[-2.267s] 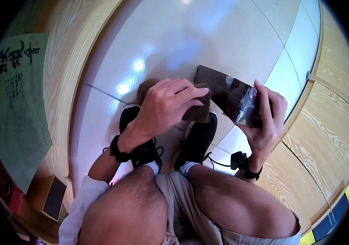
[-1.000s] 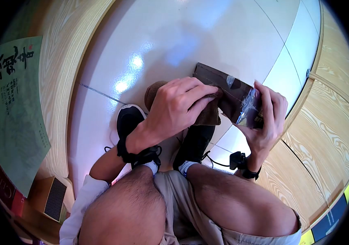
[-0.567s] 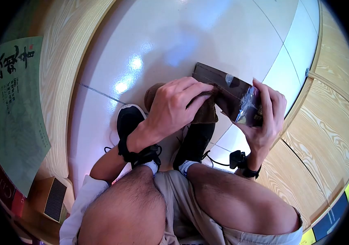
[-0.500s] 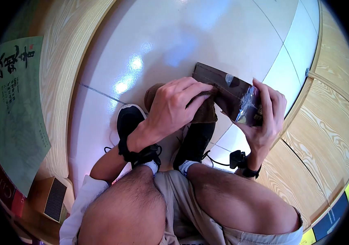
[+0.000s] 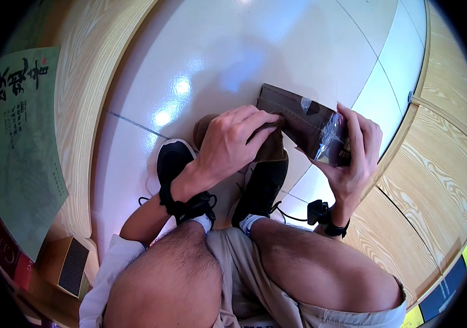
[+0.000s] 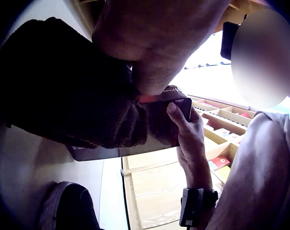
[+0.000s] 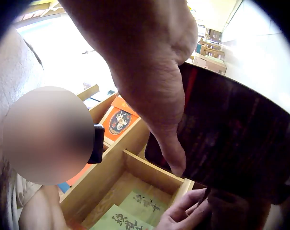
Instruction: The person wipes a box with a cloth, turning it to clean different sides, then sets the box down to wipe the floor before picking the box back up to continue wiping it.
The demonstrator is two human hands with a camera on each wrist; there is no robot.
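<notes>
In the head view my left hand [image 5: 230,136] grips a folded brown cloth [image 5: 272,146] between thumb and fingers. The cloth's right edge lies against a dark brown, glossy flat box [image 5: 299,117]. My right hand [image 5: 358,143] holds the box by its right end, thumb below and fingers above. Crinkled clear plastic [image 5: 329,136] shines across that end. From the left wrist view, the cloth [image 6: 63,96] hangs in front of much of the box, and the right thumb lies on the box's face. The right wrist view has the box's dark face [image 7: 236,129] under the right thumb.
Two black shoes [image 5: 176,158] stand on glossy floor tiles [image 5: 217,54] below the hands. A wooden ledge [image 5: 102,49] with a green printed sheet [image 5: 25,136] curves along the left. Wooden panels [image 5: 424,191] flank the right. A compartmented wooden case [image 7: 152,167] holds green packets.
The left hand brought the cloth rightward over the box, then drew it back slightly left during the last half second. The right hand and box stay nearly still.
</notes>
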